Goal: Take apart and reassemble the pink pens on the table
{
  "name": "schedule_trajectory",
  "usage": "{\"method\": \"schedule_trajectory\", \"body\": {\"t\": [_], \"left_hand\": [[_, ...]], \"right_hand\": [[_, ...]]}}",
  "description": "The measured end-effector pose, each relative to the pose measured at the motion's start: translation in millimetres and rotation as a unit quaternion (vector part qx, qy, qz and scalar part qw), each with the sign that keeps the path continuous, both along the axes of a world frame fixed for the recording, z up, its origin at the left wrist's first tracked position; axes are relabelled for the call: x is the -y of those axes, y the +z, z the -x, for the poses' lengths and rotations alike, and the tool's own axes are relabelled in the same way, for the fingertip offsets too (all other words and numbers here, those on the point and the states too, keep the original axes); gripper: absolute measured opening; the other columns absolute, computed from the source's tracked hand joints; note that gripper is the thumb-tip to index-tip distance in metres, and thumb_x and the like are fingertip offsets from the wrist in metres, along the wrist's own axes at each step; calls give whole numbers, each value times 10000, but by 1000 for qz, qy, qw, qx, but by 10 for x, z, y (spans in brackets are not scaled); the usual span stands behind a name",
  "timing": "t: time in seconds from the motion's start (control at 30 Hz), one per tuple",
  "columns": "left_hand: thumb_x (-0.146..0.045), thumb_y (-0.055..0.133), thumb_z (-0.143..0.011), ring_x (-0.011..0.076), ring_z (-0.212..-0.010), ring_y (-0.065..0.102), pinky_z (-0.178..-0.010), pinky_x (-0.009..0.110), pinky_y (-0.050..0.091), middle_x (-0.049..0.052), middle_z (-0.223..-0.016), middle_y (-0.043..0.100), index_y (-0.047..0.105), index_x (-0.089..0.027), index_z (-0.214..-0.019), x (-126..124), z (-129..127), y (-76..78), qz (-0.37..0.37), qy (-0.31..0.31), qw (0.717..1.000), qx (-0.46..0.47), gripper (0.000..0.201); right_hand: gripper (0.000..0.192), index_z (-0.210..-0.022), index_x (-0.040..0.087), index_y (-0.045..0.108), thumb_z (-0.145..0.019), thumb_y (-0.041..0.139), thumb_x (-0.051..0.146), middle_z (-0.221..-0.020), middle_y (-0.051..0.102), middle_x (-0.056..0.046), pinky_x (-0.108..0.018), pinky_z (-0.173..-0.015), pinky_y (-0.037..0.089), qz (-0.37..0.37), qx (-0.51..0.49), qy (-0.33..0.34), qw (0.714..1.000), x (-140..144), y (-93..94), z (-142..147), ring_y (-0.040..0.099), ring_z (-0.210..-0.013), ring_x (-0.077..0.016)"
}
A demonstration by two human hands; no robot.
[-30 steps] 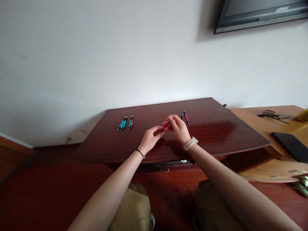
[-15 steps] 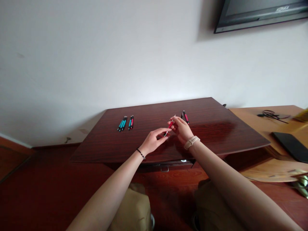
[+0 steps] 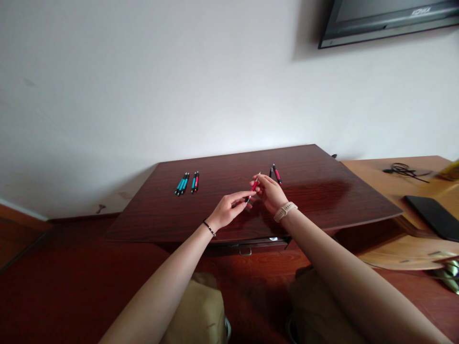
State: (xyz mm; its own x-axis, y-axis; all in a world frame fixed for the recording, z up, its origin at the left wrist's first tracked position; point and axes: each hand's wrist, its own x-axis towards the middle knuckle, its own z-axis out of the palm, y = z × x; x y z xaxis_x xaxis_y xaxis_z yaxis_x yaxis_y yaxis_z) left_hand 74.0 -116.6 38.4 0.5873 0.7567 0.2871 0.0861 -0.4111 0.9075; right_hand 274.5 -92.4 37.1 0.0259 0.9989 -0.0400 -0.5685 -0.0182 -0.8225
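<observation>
A red pen [image 3: 254, 185] is held slantwise over the table between both hands. My right hand [image 3: 271, 192], with a light watch band at the wrist, is closed round its upper part. At the lower, black end, the thumb and fingers of my left hand [image 3: 226, 210] pinch it. Just beyond my right hand lie a red and black pen [image 3: 277, 174] and a black piece [image 3: 271, 172], partly hidden by the hand. To the left, several teal pens [image 3: 182, 184] lie side by side, and a teal pen [image 3: 194, 182] rests beside a red pen [image 3: 197, 181].
The dark wooden table [image 3: 154, 215] stands against a white wall, with a drawer handle [image 3: 245, 251] under its front edge. On the right, a lighter desk [image 3: 373, 179] bears a black cable [image 3: 405, 171] and a flat black object [image 3: 432, 216]. A television [image 3: 387, 28] hangs above.
My left thumb and fingers have closed in on the pen's lower black end. My right hand has barely moved, and the pens on the table lie as before.
</observation>
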Motion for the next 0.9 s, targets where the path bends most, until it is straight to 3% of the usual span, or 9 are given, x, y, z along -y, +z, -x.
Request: {"method": "schedule_trajectory", "body": {"t": [0.37, 0.9], "left_hand": [[-294, 656, -1005, 236, -1033, 783, -986, 365, 591, 147, -1336, 763, 692, -190, -1454, 0, -3, 9, 14, -6, 1000, 8, 462], [-293, 675, -993, 238, -1021, 798, -980, 371, 603, 128, -1303, 784, 714, -201, -1431, 29, -14, 56, 8, 10, 1000, -17, 450]], "right_hand": [[141, -885, 194, 720, -908, 785, 316, -830, 784, -22, -133, -532, 518, 22, -16, 6, 1000, -3, 15, -1, 574, -557, -58], [177, -926, 205, 693, -914, 786, 355, -835, 775, -12, -172, -513, 541, 31, -9, 30, 999, -11, -14, -10, 554, -536, -74]]}}
